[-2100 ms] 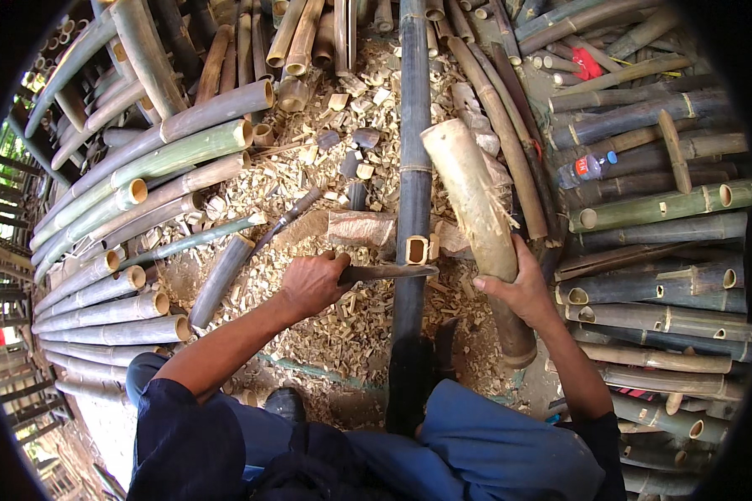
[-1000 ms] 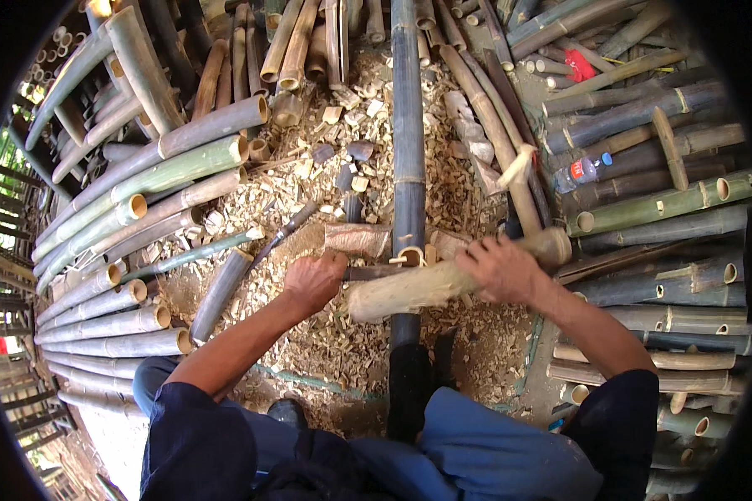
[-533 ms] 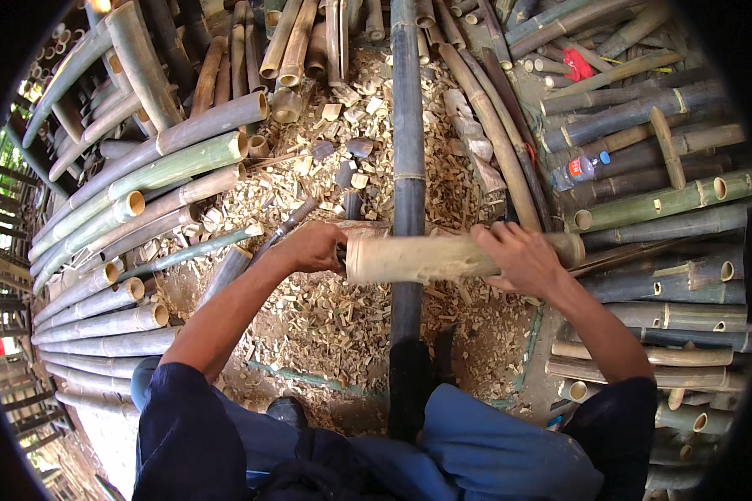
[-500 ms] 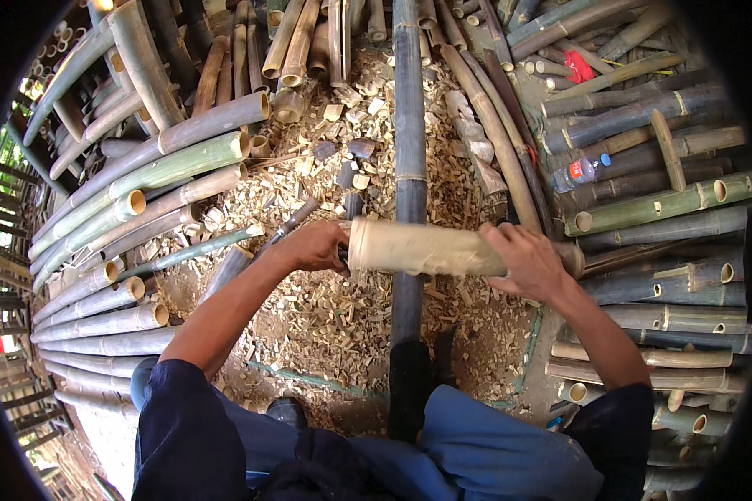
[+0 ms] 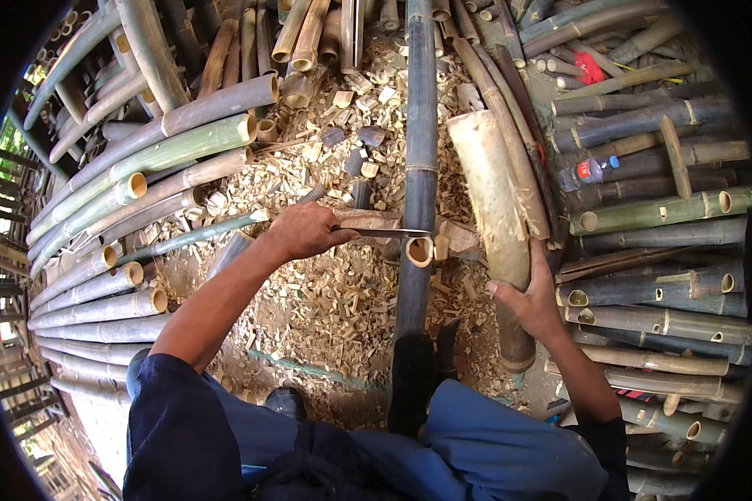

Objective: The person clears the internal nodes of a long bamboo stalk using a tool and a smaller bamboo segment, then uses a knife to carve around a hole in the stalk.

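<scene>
A dark bamboo pole (image 5: 421,108) runs away from me down the middle, with a round pale-rimmed hole (image 5: 419,251) cut in it. My left hand (image 5: 307,230) is closed on a tool with a slim metal blade (image 5: 393,232). The blade points right, its tip over the pole just beyond the hole; whether it touches is unclear. To the right of the pole, my right hand (image 5: 526,292) grips a thick bamboo club (image 5: 489,175) around its lower part. The club's far part is pale and stripped, with a frayed edge, and it stands lengthwise, apart from the pole.
Wood chips (image 5: 326,309) cover the ground on both sides of the pole. Bamboo poles lie stacked at the left (image 5: 175,142) and right (image 5: 668,210), with a plastic bottle (image 5: 589,172) on the right stack. A dark boot (image 5: 286,402) shows near me.
My right hand has turned the club from lying across the pole to lengthwise on the right. My left hand no longer meets the club's end; the blade and the hole now show.
</scene>
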A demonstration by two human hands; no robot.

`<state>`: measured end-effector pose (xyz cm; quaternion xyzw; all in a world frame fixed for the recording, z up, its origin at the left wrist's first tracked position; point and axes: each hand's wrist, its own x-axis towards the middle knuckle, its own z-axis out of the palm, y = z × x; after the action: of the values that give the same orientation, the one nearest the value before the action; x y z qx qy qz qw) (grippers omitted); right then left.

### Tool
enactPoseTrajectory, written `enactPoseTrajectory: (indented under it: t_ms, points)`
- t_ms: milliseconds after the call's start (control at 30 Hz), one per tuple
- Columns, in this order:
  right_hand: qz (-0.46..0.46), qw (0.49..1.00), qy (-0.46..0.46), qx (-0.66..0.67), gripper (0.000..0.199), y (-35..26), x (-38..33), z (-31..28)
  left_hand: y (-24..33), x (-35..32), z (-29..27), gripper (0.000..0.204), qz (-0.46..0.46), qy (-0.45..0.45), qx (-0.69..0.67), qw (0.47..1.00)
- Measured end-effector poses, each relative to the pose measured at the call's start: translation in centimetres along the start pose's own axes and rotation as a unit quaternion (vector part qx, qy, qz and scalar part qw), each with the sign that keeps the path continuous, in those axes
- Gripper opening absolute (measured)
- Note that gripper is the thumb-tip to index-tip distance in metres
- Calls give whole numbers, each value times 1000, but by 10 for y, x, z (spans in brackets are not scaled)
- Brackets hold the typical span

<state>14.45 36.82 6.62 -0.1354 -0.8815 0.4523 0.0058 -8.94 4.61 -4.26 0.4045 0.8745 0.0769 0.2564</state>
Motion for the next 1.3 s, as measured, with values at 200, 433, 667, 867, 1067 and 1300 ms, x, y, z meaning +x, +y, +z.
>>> enactPoseTrajectory:
  t_ms: [200,433,667,867,1067,1300]
  points:
    - [117,945,-197,-232,85,-12,9,20,3,5,3,61,-3,1,33,999]
    - [-23,987,-56,-151,86,-15,20,28,-5,4,2,68,5,-19,-11,1000]
    - [39,967,-181,-174,86,-23,46,24,-10,10,17,63,31,36,-5,999]
    - [71,967,-193,-151,92,-17,39,41,-8,17,2,54,36,-41,25,998]
    - [74,955,-230,-172,94,-23,41,16,-8,-23,39,57,149,98,41,983]
    - [102,987,-103,-69,98,17,-1,-6,39,-5,29,64,39,60,-69,995]
